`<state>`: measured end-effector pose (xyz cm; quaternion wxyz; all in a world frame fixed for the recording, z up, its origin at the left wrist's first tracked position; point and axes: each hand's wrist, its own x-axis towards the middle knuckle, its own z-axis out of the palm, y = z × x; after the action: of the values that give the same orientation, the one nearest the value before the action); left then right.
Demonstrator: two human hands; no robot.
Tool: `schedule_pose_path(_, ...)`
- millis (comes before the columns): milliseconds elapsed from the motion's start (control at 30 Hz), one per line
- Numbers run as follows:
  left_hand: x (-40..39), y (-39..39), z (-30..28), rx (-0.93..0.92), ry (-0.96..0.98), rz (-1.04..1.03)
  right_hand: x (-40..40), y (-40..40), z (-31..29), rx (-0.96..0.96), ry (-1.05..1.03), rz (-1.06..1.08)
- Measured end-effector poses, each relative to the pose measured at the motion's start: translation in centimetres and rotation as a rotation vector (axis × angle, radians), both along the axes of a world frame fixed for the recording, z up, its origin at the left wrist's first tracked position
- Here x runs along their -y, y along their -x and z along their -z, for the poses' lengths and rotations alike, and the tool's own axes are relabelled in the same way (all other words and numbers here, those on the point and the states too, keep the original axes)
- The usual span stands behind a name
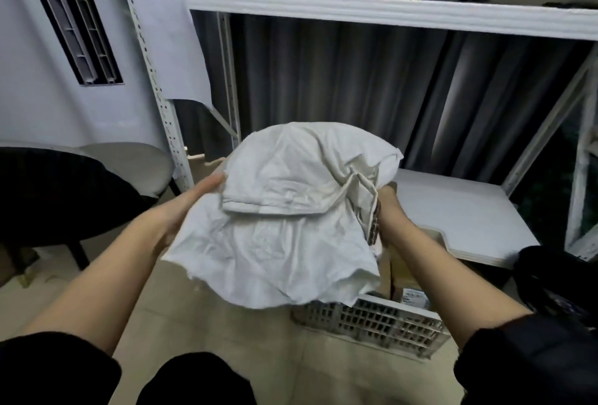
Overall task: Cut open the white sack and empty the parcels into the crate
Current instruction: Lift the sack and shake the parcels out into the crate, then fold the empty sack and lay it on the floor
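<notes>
Between the two hands, the white sack is hanging upturned, its ragged cut mouth drooping toward the person and over the near edge of the white crate below. The main risk, as I judge it, is that the mouth is sitting partly outside the crate's rim, so anything left inside could be dropping onto the floor rather than among the parcels already showing under the right-hand grip. The limp cloth could also be folding over and trapping a parcel. The left hand is reaching forward with straight fingers, pressing flat against the sack's side. The right hand is bunching the gathered fabric at the other side, fingers mostly hidden but apparently clenching it.
</notes>
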<state>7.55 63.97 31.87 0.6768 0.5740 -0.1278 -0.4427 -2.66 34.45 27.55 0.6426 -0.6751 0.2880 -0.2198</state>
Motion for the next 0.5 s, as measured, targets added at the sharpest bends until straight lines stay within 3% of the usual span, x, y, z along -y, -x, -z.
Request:
schedule_pose_path(100,-1.9,-1.2,1.3,0.160,-0.109,0.083,-2.8,-2.0,-1.4,-0.031,-0.017,-0.014)
schedule_pose_path(233,-4.2,-2.8,3.7,0.364,-0.265,0.157,-6.1,-4.9,-1.4,-0.042,-0.149,-0.225)
schedule_pose_path(500,-7.1,-8.1,9.8,0.318,-0.210,-0.385,-9.5,-9.0,1.1,-0.048,-0.299,-0.676)
